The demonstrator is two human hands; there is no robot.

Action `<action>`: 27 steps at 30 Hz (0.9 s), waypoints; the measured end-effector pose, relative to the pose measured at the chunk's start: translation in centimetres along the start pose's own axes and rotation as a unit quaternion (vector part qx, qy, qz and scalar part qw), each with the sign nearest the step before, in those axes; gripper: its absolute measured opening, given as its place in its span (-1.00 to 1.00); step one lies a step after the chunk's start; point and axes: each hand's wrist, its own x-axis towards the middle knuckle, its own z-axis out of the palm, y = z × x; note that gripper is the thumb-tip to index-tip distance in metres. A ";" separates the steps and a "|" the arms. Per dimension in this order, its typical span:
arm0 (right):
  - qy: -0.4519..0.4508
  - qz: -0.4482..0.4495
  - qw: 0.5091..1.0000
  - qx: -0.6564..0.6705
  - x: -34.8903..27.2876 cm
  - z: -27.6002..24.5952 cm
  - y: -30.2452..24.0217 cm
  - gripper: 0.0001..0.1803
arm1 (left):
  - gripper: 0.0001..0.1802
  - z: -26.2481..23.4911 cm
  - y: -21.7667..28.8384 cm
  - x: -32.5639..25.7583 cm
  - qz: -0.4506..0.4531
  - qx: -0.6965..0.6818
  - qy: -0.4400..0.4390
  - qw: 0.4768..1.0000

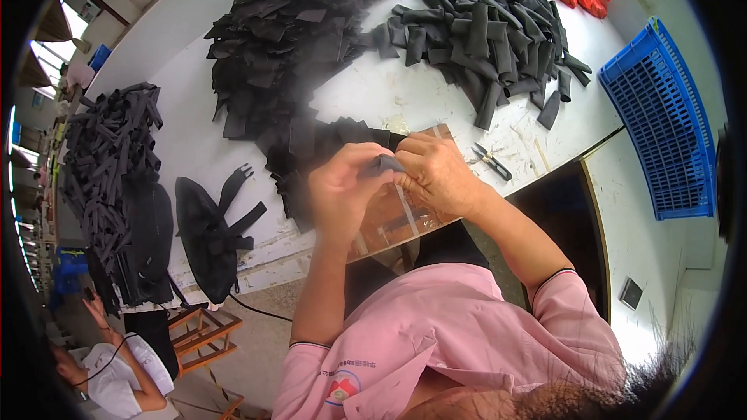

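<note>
Dark cloth (384,163) is pinched by left hand (341,185) and right hand (438,173), both curled nearly closed, probably steadying it.

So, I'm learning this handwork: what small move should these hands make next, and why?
Probably shape the small dark fabric piece into a neat tube. The left hand and right hand both pinch it and it looks curled; beyond them lie a pile of flat fabric pieces and, to its right, a pile of rolled fabric pieces.
</note>
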 end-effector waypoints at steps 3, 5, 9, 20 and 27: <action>-0.015 -0.013 1.000 -0.004 -0.1 0.0 0.6 -0.70 | -0.87 0.6 2.3 0.5 0.126 0.250 -0.058 0.958; -0.014 -0.028 0.999 0.015 -1.1 1.3 1.1 -0.69 | -0.89 0.2 0.8 -0.2 0.072 0.245 -0.054 0.965; -0.009 0.013 0.999 0.036 -1.6 2.6 1.8 -0.68 | -0.86 -0.4 -0.5 -0.6 0.051 0.207 -0.051 0.976; -0.056 0.033 0.997 0.030 -1.1 2.0 1.2 -0.67 | -0.83 0.8 -0.3 -1.2 -0.042 -0.036 0.078 0.995; -0.001 -0.020 0.995 0.094 -0.8 2.9 2.1 -0.63 | -0.89 -0.5 -0.1 0.0 0.123 0.334 -0.026 0.934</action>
